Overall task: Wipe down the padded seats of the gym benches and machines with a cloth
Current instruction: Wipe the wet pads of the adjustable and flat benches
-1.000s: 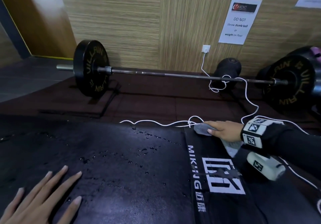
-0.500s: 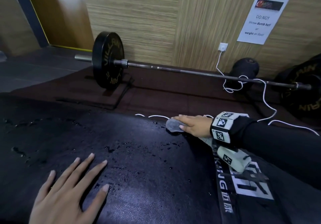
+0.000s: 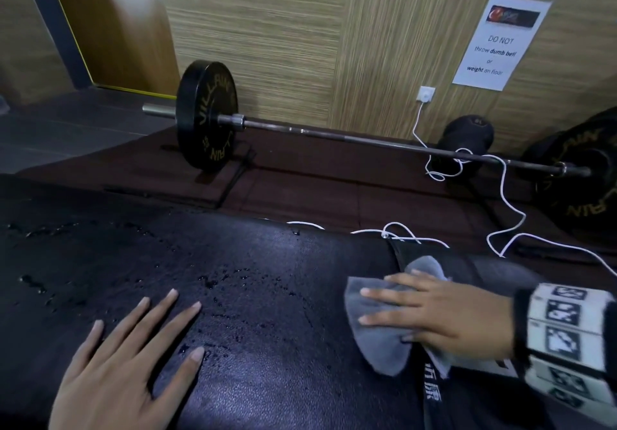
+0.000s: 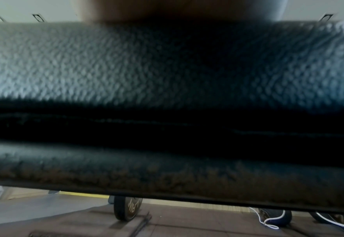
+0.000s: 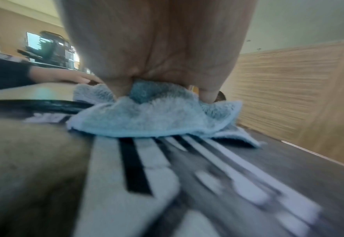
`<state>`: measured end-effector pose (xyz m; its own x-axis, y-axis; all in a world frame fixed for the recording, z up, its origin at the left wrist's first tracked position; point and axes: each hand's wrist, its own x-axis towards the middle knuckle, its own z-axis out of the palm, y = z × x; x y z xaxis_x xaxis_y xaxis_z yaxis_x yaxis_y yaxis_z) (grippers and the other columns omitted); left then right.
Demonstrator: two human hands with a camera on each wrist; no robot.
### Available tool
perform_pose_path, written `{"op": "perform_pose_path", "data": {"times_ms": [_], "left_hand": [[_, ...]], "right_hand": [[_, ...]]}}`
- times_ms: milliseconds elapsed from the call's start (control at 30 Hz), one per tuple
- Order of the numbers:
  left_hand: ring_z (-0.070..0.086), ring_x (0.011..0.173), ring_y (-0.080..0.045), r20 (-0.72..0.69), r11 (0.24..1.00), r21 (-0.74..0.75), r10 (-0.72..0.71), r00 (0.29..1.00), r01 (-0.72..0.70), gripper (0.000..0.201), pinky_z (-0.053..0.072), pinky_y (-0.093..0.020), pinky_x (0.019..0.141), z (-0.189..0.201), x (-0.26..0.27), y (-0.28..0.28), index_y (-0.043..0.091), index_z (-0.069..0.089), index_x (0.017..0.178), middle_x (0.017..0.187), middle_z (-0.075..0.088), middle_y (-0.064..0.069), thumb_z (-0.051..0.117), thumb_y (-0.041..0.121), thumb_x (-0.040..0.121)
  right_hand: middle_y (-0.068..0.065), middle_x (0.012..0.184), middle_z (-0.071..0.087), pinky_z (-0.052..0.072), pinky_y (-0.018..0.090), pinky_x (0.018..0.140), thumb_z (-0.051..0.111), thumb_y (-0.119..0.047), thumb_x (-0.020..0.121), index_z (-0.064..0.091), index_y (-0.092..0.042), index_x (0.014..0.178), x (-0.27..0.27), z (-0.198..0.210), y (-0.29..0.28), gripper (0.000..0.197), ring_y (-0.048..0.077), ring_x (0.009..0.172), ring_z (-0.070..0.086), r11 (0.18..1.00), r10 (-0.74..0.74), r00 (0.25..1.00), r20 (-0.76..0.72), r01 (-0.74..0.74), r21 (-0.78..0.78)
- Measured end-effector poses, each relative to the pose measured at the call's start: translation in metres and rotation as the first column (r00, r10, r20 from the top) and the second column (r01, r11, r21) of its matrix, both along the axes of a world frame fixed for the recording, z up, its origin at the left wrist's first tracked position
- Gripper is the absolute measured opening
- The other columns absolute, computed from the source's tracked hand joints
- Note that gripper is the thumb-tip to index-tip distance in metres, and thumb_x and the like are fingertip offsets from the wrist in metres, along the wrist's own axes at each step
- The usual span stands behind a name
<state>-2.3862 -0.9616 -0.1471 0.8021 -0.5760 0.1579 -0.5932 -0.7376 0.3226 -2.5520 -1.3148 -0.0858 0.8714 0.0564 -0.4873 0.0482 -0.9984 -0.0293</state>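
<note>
A black padded bench (image 3: 267, 346) fills the lower head view, speckled with water drops near its middle. My right hand (image 3: 430, 309) lies flat with straight fingers on a grey cloth (image 3: 377, 329), pressing it onto the pad beside the white-lettered band (image 3: 430, 393). In the right wrist view the cloth (image 5: 152, 117) bunches under the palm over the white logo (image 5: 126, 184). My left hand (image 3: 133, 359) rests flat on the pad at lower left, fingers spread, holding nothing. The left wrist view shows only the pad's textured leather (image 4: 126, 67), very close.
A barbell (image 3: 334, 132) with black plates (image 3: 207, 116) lies on dark floor mats beyond the bench. A white cable (image 3: 500, 216) runs from a wall socket (image 3: 427, 94) across the floor to the bench's far edge. A paper notice (image 3: 500, 42) hangs on the wood-panelled wall.
My right hand has slid the cloth from the pad's far edge toward me and spread flat over it. The view has shifted left; the left hand stays flat on the pad.
</note>
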Motion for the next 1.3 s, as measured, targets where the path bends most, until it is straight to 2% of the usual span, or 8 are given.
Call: {"op": "perform_pose_path", "data": {"times_ms": [100,267,333,467,767,1067,1200,1300], "left_hand": [[0.036,0.135,-0.007,-0.003,1.000,0.003,-0.001,1.000,0.001,0.062,0.027,-0.045,0.110,0.000,0.000,0.000,0.050,0.050,0.131,0.145,0.043,0.018,0.017,0.074,0.084],[0.039,0.134,-0.009,0.003,1.000,0.004,0.005,1.000,-0.005,0.062,0.028,-0.046,0.110,0.002,0.000,-0.001,0.050,0.052,0.129,0.144,0.045,0.019,0.017,0.074,0.084],[0.040,0.133,-0.009,0.004,1.000,0.001,0.008,1.000,-0.008,0.061,0.028,-0.046,0.110,0.003,-0.001,-0.001,0.050,0.052,0.129,0.144,0.045,0.019,0.018,0.074,0.084],[0.039,0.134,-0.007,-0.008,1.000,-0.005,0.009,1.000,-0.009,0.061,0.027,-0.044,0.111,0.004,-0.003,0.000,0.051,0.052,0.129,0.143,0.045,0.021,0.018,0.074,0.084],[0.033,0.135,-0.004,-0.009,1.000,0.002,0.012,1.000,-0.012,0.058,0.025,-0.043,0.111,0.000,-0.002,0.002,0.056,0.044,0.132,0.145,0.042,0.022,0.016,0.074,0.085],[0.038,0.136,-0.010,0.019,1.000,-0.007,0.029,0.999,-0.029,0.060,0.028,-0.048,0.110,-0.005,0.001,-0.001,0.052,0.048,0.131,0.146,0.042,0.020,0.018,0.074,0.083],[0.038,0.135,-0.010,0.025,1.000,0.001,0.030,0.999,-0.030,0.060,0.027,-0.046,0.111,-0.004,0.001,-0.001,0.052,0.049,0.130,0.145,0.043,0.020,0.018,0.074,0.084],[0.036,0.135,-0.007,0.027,1.000,-0.001,0.028,0.999,-0.028,0.059,0.026,-0.044,0.112,-0.004,0.001,0.000,0.053,0.048,0.131,0.145,0.043,0.021,0.018,0.074,0.084]], "right_hand": [[-0.041,0.145,-0.011,0.001,0.034,0.118,-0.006,-0.073,0.079,-0.007,-0.072,0.129,-0.002,-0.006,-0.036,0.049,0.000,0.141,-0.012,0.998,-0.044,0.996,0.075,0.041,0.043],[-0.023,0.150,-0.012,-0.006,0.015,0.108,0.012,-0.056,0.096,-0.006,-0.055,0.140,0.048,-0.011,-0.049,0.047,0.006,0.143,0.003,0.987,-0.151,0.966,0.211,0.160,-0.028],[-0.017,0.151,-0.014,0.000,0.026,0.112,0.020,-0.038,0.103,-0.002,-0.038,0.148,0.079,-0.013,-0.040,0.050,0.011,0.145,0.002,0.968,-0.213,0.963,0.165,0.231,-0.095],[-0.016,0.157,-0.002,0.009,0.056,0.112,0.022,-0.044,0.101,0.002,-0.054,0.142,0.113,-0.017,-0.004,0.047,0.026,0.144,0.011,0.966,-0.249,0.961,0.118,0.255,-0.046],[-0.032,0.144,-0.021,-0.002,0.041,0.116,-0.008,-0.067,0.073,-0.003,-0.063,0.135,0.021,0.000,0.034,0.062,0.019,0.145,-0.004,0.997,0.072,0.996,0.044,-0.072,-0.012],[-0.036,0.139,-0.025,0.005,0.042,0.118,-0.013,-0.082,0.067,-0.011,-0.077,0.120,0.013,-0.006,-0.054,0.053,0.018,0.144,-0.006,0.984,-0.176,0.983,0.053,0.176,0.015],[-0.019,0.151,-0.004,-0.004,0.028,0.107,0.016,-0.044,0.102,-0.001,-0.045,0.145,0.066,-0.008,-0.044,0.047,0.006,0.141,-0.001,0.958,-0.262,0.954,0.148,0.275,-0.076],[-0.010,0.158,-0.001,0.008,0.046,0.116,0.023,-0.038,0.102,0.003,-0.051,0.143,0.090,-0.015,-0.024,0.047,0.023,0.145,0.007,0.963,-0.262,0.957,0.128,0.268,-0.031]]}}
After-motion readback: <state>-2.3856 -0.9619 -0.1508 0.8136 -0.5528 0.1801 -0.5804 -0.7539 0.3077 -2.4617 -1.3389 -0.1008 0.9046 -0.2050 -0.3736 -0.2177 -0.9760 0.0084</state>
